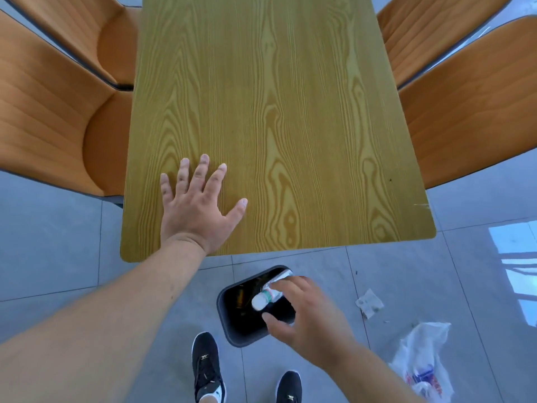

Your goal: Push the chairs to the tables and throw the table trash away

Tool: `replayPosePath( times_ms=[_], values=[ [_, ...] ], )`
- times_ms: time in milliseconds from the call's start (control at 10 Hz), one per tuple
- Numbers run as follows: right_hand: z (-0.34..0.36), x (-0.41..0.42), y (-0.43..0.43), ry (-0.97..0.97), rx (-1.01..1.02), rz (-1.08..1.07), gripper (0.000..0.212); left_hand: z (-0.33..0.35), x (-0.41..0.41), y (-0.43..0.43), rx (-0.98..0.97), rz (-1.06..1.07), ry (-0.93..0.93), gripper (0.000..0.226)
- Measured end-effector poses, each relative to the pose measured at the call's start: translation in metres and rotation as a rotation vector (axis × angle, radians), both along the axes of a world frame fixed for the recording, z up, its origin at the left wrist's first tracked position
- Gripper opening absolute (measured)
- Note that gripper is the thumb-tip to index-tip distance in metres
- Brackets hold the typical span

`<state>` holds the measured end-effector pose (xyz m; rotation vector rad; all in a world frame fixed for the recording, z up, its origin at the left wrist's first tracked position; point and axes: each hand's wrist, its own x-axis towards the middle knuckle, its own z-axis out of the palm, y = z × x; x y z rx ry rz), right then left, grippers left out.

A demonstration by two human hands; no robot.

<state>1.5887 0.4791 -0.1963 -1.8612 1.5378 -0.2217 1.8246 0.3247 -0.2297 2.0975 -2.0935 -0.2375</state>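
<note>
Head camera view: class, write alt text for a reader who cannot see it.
A person's right hand holds a small plastic bottle over a black bin on the floor, while the left hand rests flat on a wooden table flanked by orange chairs.

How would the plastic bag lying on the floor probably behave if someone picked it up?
The plastic bag would likely hang floppy, since its thin film already lies crumpled on the floor. It probably weighs little for its size, as it looks translucent and mostly flat. Its smooth film may slip between the fingers.
</note>
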Motion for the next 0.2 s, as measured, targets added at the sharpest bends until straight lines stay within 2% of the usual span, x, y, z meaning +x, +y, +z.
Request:
replayPosePath(
  times_ms=[100, 200],
  values=[
    [0.025, 0.01, -0.044, -0.195, -0.46, -0.026, 0.032, 0.004, -0.001, -0.001, 0.003, -0.001, -0.005, 0.082],
    [0.034, 0.014, -0.118, -0.009, -0.525, -0.147, 0.057, 0.003, -0.001, 0.0, -0.019, -0.009, -0.012, 0.082]
  ],
)
